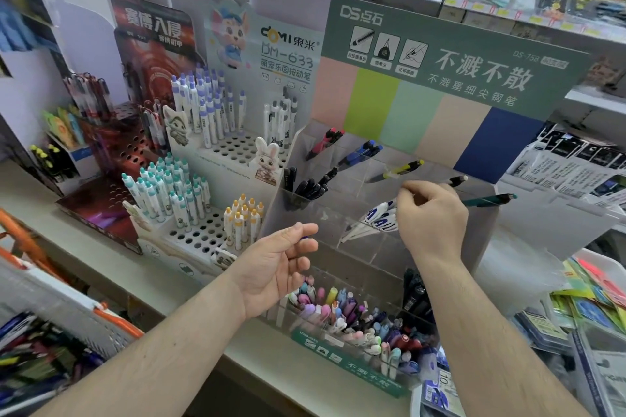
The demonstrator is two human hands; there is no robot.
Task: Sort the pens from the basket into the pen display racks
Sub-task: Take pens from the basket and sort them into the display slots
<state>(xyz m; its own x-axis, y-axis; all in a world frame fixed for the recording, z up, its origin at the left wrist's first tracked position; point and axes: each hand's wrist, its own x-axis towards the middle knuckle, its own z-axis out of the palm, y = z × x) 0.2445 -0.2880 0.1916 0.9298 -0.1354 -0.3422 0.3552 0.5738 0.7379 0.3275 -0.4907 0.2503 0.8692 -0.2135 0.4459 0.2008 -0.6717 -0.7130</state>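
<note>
A clear tiered pen rack [338,213] with a green header card stands in front of me on the shelf. My right hand [433,216] reaches into its middle tier and pinches the top of a white pen with blue print [381,218], which lies among a few like it. My left hand [281,267] hovers palm up in front of the rack, fingers loosely curled; a small blue speck shows at its fingertips. The white and orange basket [67,308] sits at the lower left with several mixed pens [27,349] inside.
A white rack [220,145] of purple, teal and yellow capped pens and a red rack [111,159] stand to the left. The clear rack's bottom tier holds several pastel pens [342,311]. Packaged stationery [592,315] lies at the right.
</note>
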